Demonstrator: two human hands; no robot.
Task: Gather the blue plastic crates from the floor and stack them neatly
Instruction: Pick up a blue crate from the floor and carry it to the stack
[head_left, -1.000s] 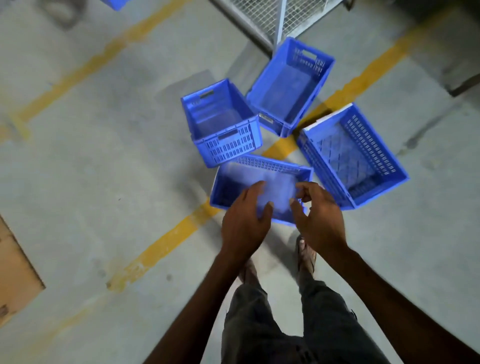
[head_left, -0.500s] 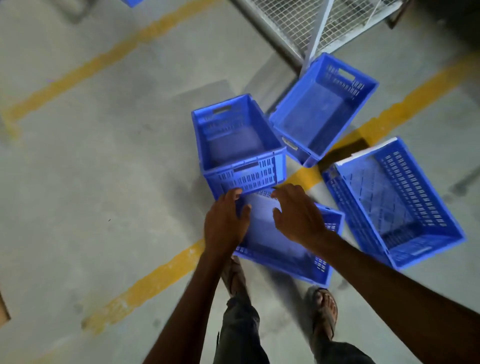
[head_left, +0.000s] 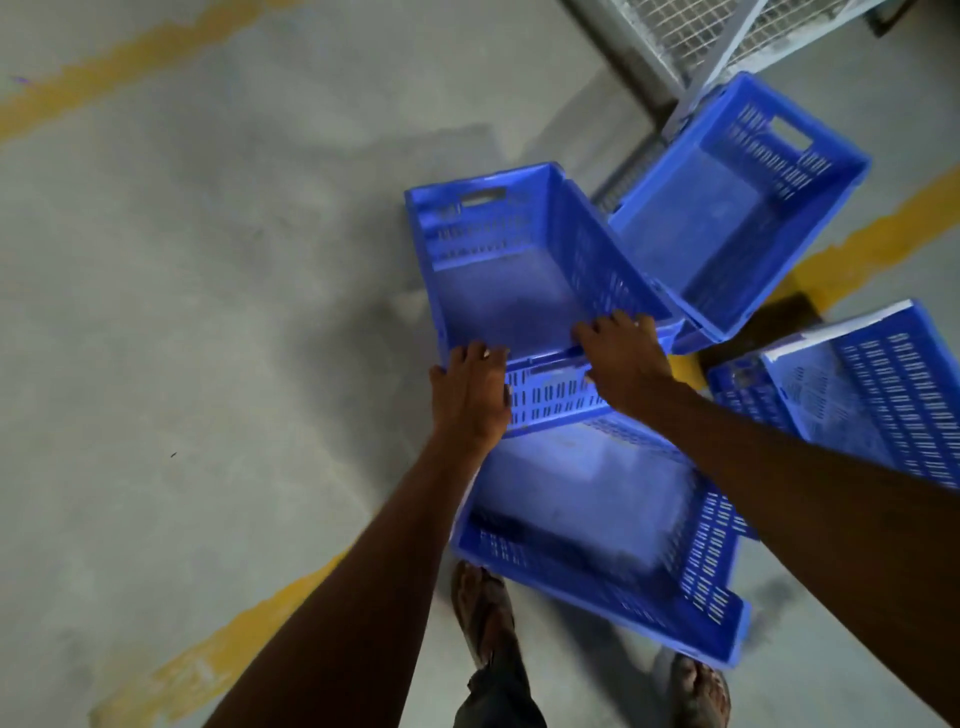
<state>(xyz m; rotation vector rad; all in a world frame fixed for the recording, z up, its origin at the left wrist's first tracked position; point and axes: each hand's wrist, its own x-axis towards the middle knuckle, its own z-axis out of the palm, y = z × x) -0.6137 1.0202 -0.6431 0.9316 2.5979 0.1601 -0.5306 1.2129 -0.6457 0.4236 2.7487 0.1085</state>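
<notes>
Several blue plastic crates lie together on the concrete floor. My left hand (head_left: 470, 389) and my right hand (head_left: 621, 358) both grip the near rim of the middle crate (head_left: 509, 280), fingers hooked over its edge. Just below it, close to my feet, sits a second crate (head_left: 597, 525), partly hidden under my right forearm. A third crate (head_left: 727, 218) lies tilted at the upper right, touching the middle crate's side. A fourth crate (head_left: 872, 395) lies tilted at the right edge.
A wire-mesh cage (head_left: 696, 31) with a grey metal frame stands at the top right, right behind the third crate. Yellow painted lines (head_left: 218, 654) cross the grey floor. My sandalled feet (head_left: 483, 613) stand just behind the nearest crate.
I have stepped forward, and the crates now look larger and closer. My hands went from above the nearest crate to the middle crate's near rim and took hold of it.
</notes>
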